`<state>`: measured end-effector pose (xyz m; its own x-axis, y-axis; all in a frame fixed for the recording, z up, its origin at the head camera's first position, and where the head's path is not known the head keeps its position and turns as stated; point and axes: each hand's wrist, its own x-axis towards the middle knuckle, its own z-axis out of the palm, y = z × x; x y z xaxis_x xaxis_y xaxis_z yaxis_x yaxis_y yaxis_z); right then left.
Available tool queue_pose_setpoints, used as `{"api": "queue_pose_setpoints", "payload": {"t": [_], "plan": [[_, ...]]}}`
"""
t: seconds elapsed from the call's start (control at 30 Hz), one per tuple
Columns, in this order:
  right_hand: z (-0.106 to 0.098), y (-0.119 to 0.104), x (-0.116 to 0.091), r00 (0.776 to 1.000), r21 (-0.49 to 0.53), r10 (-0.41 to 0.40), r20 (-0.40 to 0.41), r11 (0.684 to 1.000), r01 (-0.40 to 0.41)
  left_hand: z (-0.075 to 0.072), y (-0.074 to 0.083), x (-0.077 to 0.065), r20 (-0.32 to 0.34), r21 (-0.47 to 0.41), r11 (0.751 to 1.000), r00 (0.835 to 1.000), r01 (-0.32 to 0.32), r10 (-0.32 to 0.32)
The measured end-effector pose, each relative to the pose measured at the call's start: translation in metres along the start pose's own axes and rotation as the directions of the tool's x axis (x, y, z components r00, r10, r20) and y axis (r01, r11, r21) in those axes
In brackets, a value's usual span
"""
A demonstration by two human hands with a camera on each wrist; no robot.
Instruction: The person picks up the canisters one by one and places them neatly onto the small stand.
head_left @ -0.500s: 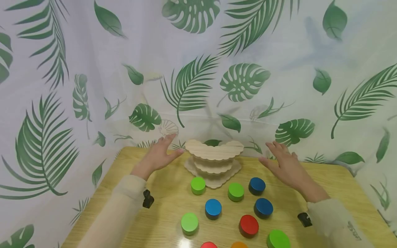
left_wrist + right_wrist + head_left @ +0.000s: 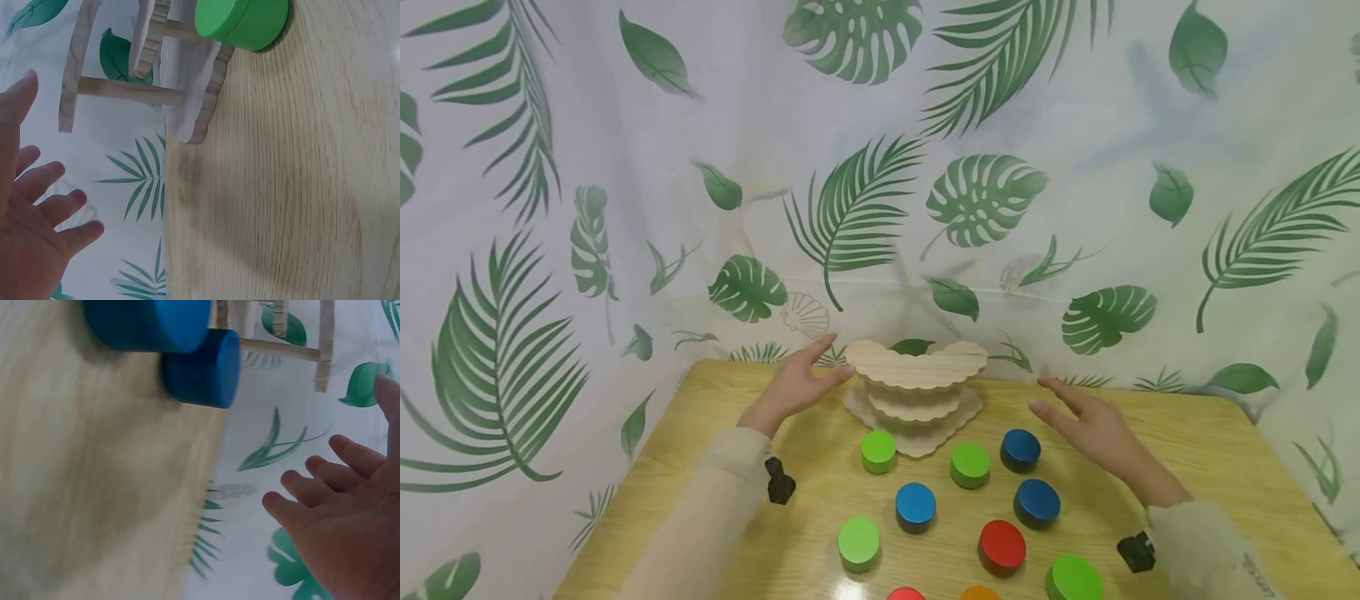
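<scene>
My two hands are apart and hold nothing, one on each side of the wooden stand (image 2: 917, 373) at the far edge of the table (image 2: 805, 542). My left hand (image 2: 793, 387) hovers just beside the stand, its fingers loosely extended and its thumb toward the top board; my right hand (image 2: 1097, 425) hangs farther off on the other side, fingers extended and palm turned inward.

The stand is the piece that can bear things: three tiers of pale bare wood with scalloped edges, the lowest tapering to a rounded point toward me, with round rods joining the boards. In front of it stand short round cylinders, smooth and flat-topped; whether they are hollow or solid I cannot tell. Nearest the stand are a green cylinder (image 2: 878, 451), a second green one (image 2: 970, 465) and a dark blue cylinder (image 2: 1021, 451). Closer to me come a lighter blue cylinder (image 2: 915, 507), another dark blue one (image 2: 1037, 503), a pale green one (image 2: 858, 542), a red cylinder (image 2: 1002, 547) and a large green one (image 2: 1074, 578). A second red one (image 2: 906, 594) and an orange cylinder (image 2: 980, 593) are cut off by the lower edge of the head view.

The tabletop shows yellowish wood grain; the white cloth (image 2: 722, 100) behind carries green leaves.
</scene>
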<state>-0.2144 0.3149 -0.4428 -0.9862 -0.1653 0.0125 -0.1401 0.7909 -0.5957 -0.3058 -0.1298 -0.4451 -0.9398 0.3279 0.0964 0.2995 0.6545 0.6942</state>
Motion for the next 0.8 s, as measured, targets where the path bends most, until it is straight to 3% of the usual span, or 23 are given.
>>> {"api": "queue_pose_setpoints", "payload": {"t": [0.1,0.2,0.33,0.5,0.6,0.8], "plan": [[0.007,0.007,-0.003,1.000,0.050,-0.006,0.007,0.999,0.006,0.008,-0.002,0.005,-0.002,0.024,1.000,1.000,0.015,-0.015],[0.013,0.013,-0.006,1.000,0.070,-0.019,0.011,0.997,0.018,0.014,-0.003,0.009,0.000,0.124,0.992,1.000,0.015,-0.015],[0.018,0.018,-0.008,0.998,0.074,-0.029,0.047,0.997,0.025,0.018,-0.002,0.011,-0.006,0.298,0.955,1.000,0.000,0.001],[0.023,0.026,-0.010,0.992,0.116,-0.048,0.117,0.993,0.035,0.020,-0.001,0.012,0.003,0.420,0.907,1.000,-0.009,0.009],[0.024,0.030,-0.011,0.988,0.155,-0.060,0.142,0.987,0.038,0.021,-0.002,0.014,0.025,0.469,0.883,1.000,-0.025,0.015],[0.026,0.039,-0.012,0.983,0.237,-0.058,0.172,0.971,0.016,0.024,-0.002,0.015,0.037,0.491,0.870,0.999,-0.039,0.023]]}}
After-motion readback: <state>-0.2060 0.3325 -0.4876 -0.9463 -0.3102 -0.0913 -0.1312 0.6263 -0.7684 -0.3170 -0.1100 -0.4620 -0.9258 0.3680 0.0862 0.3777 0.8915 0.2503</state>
